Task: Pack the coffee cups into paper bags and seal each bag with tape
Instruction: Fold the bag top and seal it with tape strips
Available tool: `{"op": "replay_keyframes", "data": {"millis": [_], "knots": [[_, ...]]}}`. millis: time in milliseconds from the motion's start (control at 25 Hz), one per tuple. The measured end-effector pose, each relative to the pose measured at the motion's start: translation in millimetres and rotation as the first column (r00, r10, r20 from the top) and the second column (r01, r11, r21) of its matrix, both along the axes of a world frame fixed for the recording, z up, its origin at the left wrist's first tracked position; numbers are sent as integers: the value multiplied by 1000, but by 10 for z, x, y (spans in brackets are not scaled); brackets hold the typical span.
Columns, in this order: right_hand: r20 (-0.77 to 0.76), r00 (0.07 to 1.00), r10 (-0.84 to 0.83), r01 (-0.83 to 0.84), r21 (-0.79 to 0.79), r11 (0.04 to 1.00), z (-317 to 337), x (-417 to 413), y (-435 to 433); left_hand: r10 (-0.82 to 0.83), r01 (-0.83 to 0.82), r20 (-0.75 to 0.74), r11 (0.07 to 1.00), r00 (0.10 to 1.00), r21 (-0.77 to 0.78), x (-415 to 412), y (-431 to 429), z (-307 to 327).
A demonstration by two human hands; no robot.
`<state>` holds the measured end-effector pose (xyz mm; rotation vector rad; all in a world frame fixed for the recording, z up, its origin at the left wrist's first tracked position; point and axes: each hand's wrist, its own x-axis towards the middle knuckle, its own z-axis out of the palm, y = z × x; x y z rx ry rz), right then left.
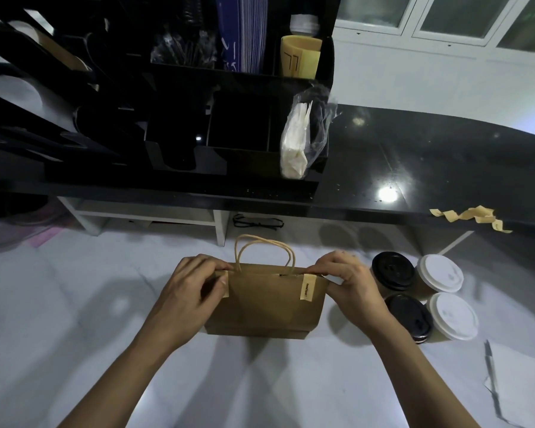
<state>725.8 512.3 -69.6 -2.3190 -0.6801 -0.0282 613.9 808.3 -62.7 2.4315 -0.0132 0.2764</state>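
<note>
A brown paper bag (pixel 263 301) with twine handles stands on the white counter in front of me. My left hand (pixel 192 285) pinches its top left corner, thumb on a strip of tape (pixel 225 284) folded over the edge. At the top right corner, my right hand (pixel 346 279) pinches the rim beside a second tape strip (pixel 308 287) with printed words. To the right of the bag stand several lidded coffee cups: two with black lids (pixel 393 271) (pixel 410 318) and two with white lids (pixel 440 273) (pixel 453 316). What the bag contains is hidden.
A loose run of tape strips (pixel 473 217) lies on the raised black counter (pixel 414 168). A black organiser (pixel 229 125) holds a bag of napkins (pixel 297 143) and sleeves. Glasses (pixel 257 222) lie under the ledge. White paper (pixel 519 384) lies at the right.
</note>
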Motion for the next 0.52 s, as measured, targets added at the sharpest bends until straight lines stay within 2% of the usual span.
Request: {"op": "replay_keyframes", "data": {"millis": [320, 520], "knots": [[10, 999, -48, 48, 31, 998, -38, -81, 15, -1, 2, 24, 1000, 1000, -19, -26, 9, 0], [-123, 986, -113, 121, 65, 990, -24, -259, -56, 48, -43, 54, 996, 997, -80, -79, 27, -50]]}}
